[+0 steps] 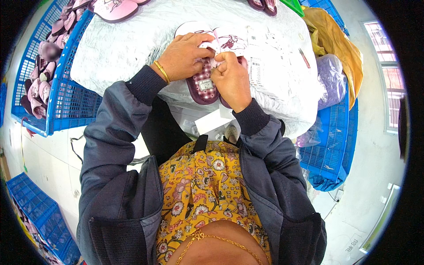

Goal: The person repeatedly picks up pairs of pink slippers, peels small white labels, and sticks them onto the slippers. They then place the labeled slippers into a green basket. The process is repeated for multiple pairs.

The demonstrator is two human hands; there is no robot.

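A pair of slippers lies side by side on the white plastic-covered surface in front of me. The left slipper (204, 95) has a maroon-and-white checked insole with a small label on it. Its mate's pale upper (232, 41) carries a dark printed figure. My left hand (184, 56) is bent over the left slipper's upper, its fingers gripping the opening. My right hand (231, 79) is closed in a pinch between the two slippers, close to the left fingertips. Whatever its fingers hold is too small or hidden to make out.
Sheets of printed labels (266, 78) lie right of the slippers, with a small red-handled tool (304, 58) beyond. More slippers (115, 9) rest at the far left edge. A blue crate (70, 95) full of slippers stands left; blue crates (329, 148) and plastic bags (331, 81) stand right.
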